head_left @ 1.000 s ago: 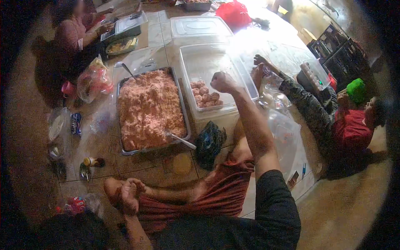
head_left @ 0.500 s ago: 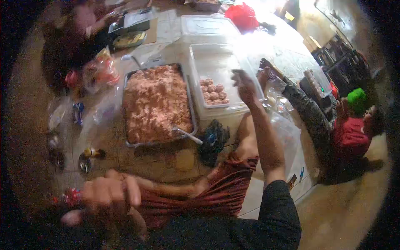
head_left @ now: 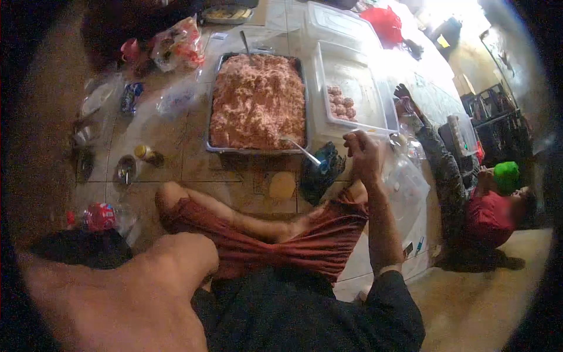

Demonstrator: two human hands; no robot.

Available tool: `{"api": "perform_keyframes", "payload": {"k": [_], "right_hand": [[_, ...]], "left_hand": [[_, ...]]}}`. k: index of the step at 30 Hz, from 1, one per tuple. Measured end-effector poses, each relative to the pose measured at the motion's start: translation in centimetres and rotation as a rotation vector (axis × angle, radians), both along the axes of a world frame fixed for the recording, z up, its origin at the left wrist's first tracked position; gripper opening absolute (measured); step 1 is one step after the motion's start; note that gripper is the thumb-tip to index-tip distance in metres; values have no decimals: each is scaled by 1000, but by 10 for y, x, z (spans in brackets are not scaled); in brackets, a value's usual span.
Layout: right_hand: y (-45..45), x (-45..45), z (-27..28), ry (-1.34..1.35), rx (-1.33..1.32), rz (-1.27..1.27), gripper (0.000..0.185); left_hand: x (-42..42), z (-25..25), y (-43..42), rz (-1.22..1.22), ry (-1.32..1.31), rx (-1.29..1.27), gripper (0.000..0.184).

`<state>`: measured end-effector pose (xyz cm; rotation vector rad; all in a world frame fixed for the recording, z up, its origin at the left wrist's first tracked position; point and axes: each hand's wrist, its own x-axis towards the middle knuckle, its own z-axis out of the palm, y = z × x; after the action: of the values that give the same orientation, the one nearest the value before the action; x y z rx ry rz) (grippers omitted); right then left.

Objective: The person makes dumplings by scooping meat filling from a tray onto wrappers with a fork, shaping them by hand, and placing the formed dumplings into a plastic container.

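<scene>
My right hand [head_left: 365,155] hangs in the air by the front corner of a clear plastic box [head_left: 380,124], right of a dark plastic bag [head_left: 321,170]. Its fingers are loosely bent and somewhat apart, with nothing seen in them. Round meatballs [head_left: 341,105] sit at the left front of the box. Left of it, a tray [head_left: 258,151] is heaped with pink minced meat [head_left: 258,102]; one spoon [head_left: 302,149] leans over its front right edge, another [head_left: 244,42] stands at the back. My bent left arm fills the lower left, its hand out of view.
A small bottle [head_left: 146,154], a blue packet [head_left: 132,97] and plastic bags [head_left: 179,47] lie on the left floor. A red bag [head_left: 382,24] is at the back. A person in a red shirt [head_left: 488,220] is at right, legs stretched toward the box, a green object [head_left: 506,175] nearby.
My left hand has risen from my foot toward the camera and out of sight. The right hand has moved from over the box to its front, its fist loosened. The view has shifted.
</scene>
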<state>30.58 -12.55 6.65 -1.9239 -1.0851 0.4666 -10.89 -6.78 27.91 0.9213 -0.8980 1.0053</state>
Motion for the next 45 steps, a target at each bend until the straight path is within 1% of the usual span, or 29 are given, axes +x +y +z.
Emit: {"api": "perform_keyframes", "payload": {"k": [2, 3, 4, 6, 10, 12, 16, 17, 20, 23, 27, 29, 30, 32, 33, 36, 37, 39, 40, 41, 42, 43, 44, 45], "right_hand": [[10, -7, -9, -157, 47, 78, 17], [11, -21, 4, -119, -11, 74, 18], [15, -30, 4, -124, -9, 76, 18], [21, -41, 6, -251, 78, 240, 17], [31, -58, 4, -367, -28, 291, 17], [33, -62, -10, -382, -43, 288, 17], [33, -71, -12, -433, -96, 298, 21], [35, -65, -28, -452, -90, 281, 23], [37, -78, -23, -509, -113, 277, 21], [47, -81, -37, -436, -164, 315, 16], [58, -79, -45, -339, -164, 324, 12], [60, -72, -43, -357, -90, 430, 9], [58, -78, -29, -354, -94, 439, 9], [55, -82, 1, -454, -172, 424, 16], [59, -69, -10, -545, -277, 382, 16], [54, -66, 22, -526, -243, 370, 15], [55, -64, 25, -528, -236, 363, 15], [61, -59, 31, -548, -298, 271, 17], [64, -53, 30, -553, -283, 264, 17], [66, -46, 23, -706, -256, 235, 20], [69, -40, 15, -858, -229, 202, 24], [71, -39, 7, -860, -222, 197, 24], [73, -42, -2, -883, -183, 238, 23], [78, -45, -12, -909, -141, 282, 23]], "left_hand": [[-7, 0, -4, 7, -16, 1, 50], [-10, 0, -4, 6, -23, 3, 50], [-13, 0, -5, 7, -26, 6, 50], [-16, 0, -6, 6, -32, 5, 50], [-25, -3, -10, 29, -40, 1, 50], [-27, -2, -12, 29, -40, 3, 50], [-28, -5, -9, 17, -56, 0, 49], [-29, -7, -9, 19, -57, -4, 49], [-32, -8, -10, 28, -59, -6, 49], [-30, -10, -9, 14, -55, -6, 49], [-20, -16, -7, 5, -31, -8, 49], [-20, -16, -6, 4, -32, -15, 49], [-19, -18, -6, 8, -20, -18, 49], [-19, -19, -5, 9, -14, -24, 49], [-20, -19, -3, 7, -13, -25, 49], [-16, -28, 1, -16, -2, -37, 50], [-15, -34, 5, -30, 9, -49, 50], [-9, -56, 15, -58, 50, -102, 50], [-2, -75, 20, -58, 99, -151, 50], [10, -101, 25, -38, 184, -221, 50], [23, -126, 26, 54, 347, -290, 50], [40, -155, 24, 288, 650, -298, 41], [56, -184, 21, 496, 1007, -241, 34], [73, -213, 18, 599, 1332, -170, 29]]}}
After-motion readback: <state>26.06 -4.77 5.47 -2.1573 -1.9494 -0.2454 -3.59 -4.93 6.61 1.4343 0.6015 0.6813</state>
